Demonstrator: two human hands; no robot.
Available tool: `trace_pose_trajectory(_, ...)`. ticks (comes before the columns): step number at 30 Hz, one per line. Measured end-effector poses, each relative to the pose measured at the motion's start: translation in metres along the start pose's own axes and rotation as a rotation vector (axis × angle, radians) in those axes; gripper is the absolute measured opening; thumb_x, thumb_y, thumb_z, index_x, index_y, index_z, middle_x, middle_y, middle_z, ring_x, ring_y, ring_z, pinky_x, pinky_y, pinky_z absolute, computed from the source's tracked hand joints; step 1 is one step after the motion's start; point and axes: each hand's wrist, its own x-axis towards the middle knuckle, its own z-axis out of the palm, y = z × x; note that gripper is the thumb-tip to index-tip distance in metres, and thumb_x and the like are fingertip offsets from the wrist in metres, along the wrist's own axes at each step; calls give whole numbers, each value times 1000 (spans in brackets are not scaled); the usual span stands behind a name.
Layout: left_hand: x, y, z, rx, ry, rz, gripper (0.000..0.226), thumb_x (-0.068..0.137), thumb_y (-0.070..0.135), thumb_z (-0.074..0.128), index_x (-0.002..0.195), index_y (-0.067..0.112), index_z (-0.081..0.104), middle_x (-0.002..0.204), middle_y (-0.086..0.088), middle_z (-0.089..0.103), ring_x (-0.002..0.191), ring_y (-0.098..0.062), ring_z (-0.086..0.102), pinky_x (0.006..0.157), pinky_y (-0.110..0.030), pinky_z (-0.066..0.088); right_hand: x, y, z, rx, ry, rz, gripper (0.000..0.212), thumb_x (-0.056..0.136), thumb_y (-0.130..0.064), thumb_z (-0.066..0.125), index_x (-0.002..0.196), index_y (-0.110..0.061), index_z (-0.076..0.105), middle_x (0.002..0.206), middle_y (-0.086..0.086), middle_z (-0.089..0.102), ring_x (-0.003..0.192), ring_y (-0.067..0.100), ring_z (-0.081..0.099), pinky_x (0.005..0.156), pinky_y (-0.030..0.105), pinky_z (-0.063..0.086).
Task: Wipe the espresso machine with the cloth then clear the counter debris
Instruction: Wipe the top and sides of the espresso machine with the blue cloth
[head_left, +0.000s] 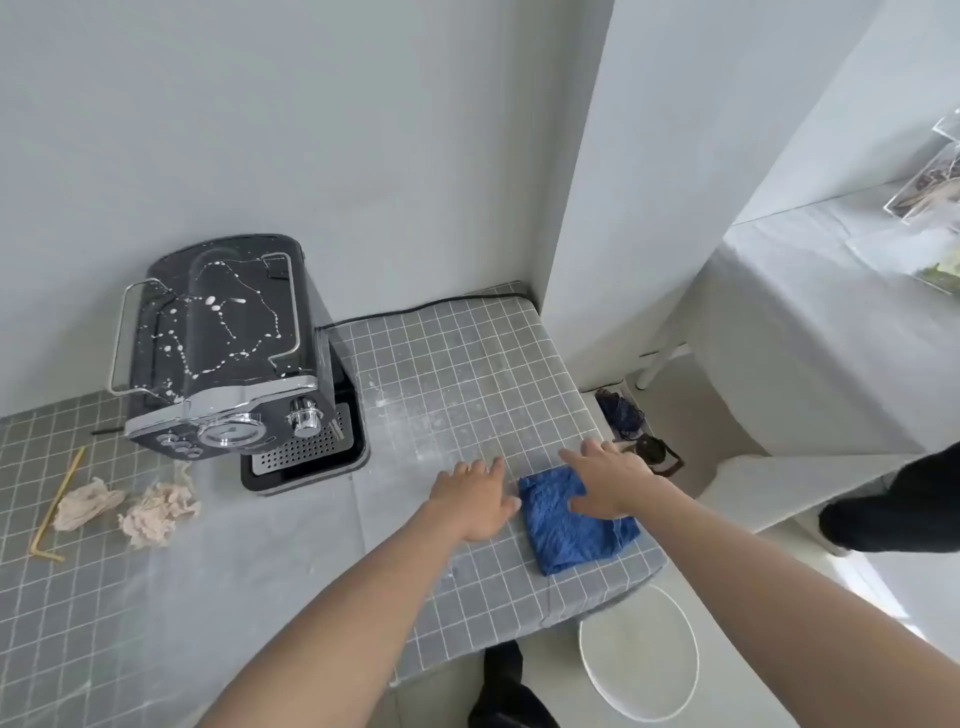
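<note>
On the counter (249, 551) we see two crumpled tissues (156, 512) and a bent straw (54, 506) near the left edge, in front of and left of the espresso machine (223, 353), which stands toward the back edge against the wall, its black top spattered with white drops. A black cord (415, 307) runs along the back edge from the machine toward the far right corner. White smears and specks lie on the gridded cover between the machine and our hands. The cloth (571, 530), blue and folded, lies close to the right edge of the counter, well apart from the machine. Our right hand (605, 480) rests flat on the cloth's far part, fingers spread and straight. Our left hand (480, 496) lies flat just beside the cloth's left side, fingers extended, thumb at the cloth's corner. Nothing stands between the hands and the machine; that stretch of counter is bare but for the smears. Beyond the right edge, a white bin (639, 654) sits on the floor below the near right corner.
</note>
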Motion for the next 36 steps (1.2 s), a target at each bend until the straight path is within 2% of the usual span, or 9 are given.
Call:
trace_pose_trajectory(4, 6, 16, 30, -31, -53, 1, 79, 104, 58, 34, 163, 15, 6, 162, -18, 27, 146, -40, 30, 112, -56, 37, 0, 8, 23, -68, -9, 12, 86, 90, -54, 59, 160, -32, 15, 150, 11, 33, 127, 32, 43, 88, 41, 54)
trace_pose_trajectory(10, 20, 39, 60, -112, 10, -31, 88, 102, 56, 46, 161, 6, 4, 160, -17, 26, 140, -37, 39, 110, -50, 42, 8, 18, 36, -148, 60, 8, 85, 89, -44, 64, 159, -36, 17, 147, 12, 31, 123, 33, 41, 96, 43, 48)
trace_pose_trajectory(17, 15, 70, 71, -331, 112, -137, 89, 102, 32, 59, 162, 7, -1, 155, -14, 34, 117, -29, 61, 89, -38, 54, 12, 32, 45, -184, 118, -53, 81, 89, -51, 64, 157, -43, 19, 140, 9, 40, 121, 30, 40, 101, 43, 41)
trace_pose_trajectory(21, 16, 70, 72, -334, 157, -138, 86, 102, 26, 58, 162, 8, -1, 147, -14, 46, 116, -31, 61, 92, -41, 54, 14, 34, 47, -109, 99, -65, 76, 92, -50, 64, 155, -47, 22, 131, 6, 44, 117, 28, 42, 100, 42, 41)
trace_pose_trajectory(24, 15, 62, 71, -326, 185, -112, 87, 103, 28, 57, 163, 15, -4, 129, -9, 60, 105, -28, 64, 90, -42, 55, 12, 32, 50, -9, 71, -61, 66, 96, -38, 62, 153, -48, 31, 123, 5, 48, 109, 27, 47, 96, 39, 42)
trace_pose_trajectory(27, 9, 52, 68, -492, 204, -46, 86, 102, 20, 56, 162, 29, -5, 128, -9, 53, 104, -27, 62, 88, -39, 55, 12, 26, 49, 147, 55, -49, 60, 95, -24, 61, 148, -45, 42, 110, 2, 46, 91, 25, 54, 80, 36, 47)
trace_pose_trajectory(29, 3, 45, 63, -609, 213, -22, 76, 102, 13, 53, 161, 31, 8, 136, -10, 46, 114, -25, 56, 93, -32, 50, 14, 18, 45, 260, 72, -60, 60, 92, -14, 60, 146, -40, 48, 105, 1, 44, 83, 24, 54, 74, 36, 49)
trace_pose_trajectory(33, -10, 23, 52, -654, 235, -34, 61, 104, 14, 49, 159, 18, 24, 148, -10, 37, 128, -24, 50, 105, -30, 44, 19, 3, 31, 373, 149, -100, 60, 91, -7, 57, 146, -30, 52, 111, 2, 46, 93, 25, 56, 84, 39, 52)
trace_pose_trajectory(36, -21, 2, 41, -610, 227, -63, 60, 104, 16, 48, 159, 12, 24, 144, -7, 37, 119, -25, 56, 102, -33, 47, 19, -11, 16, 383, 180, -140, 58, 93, -10, 59, 147, -30, 50, 118, 2, 48, 101, 24, 56, 89, 33, 50)
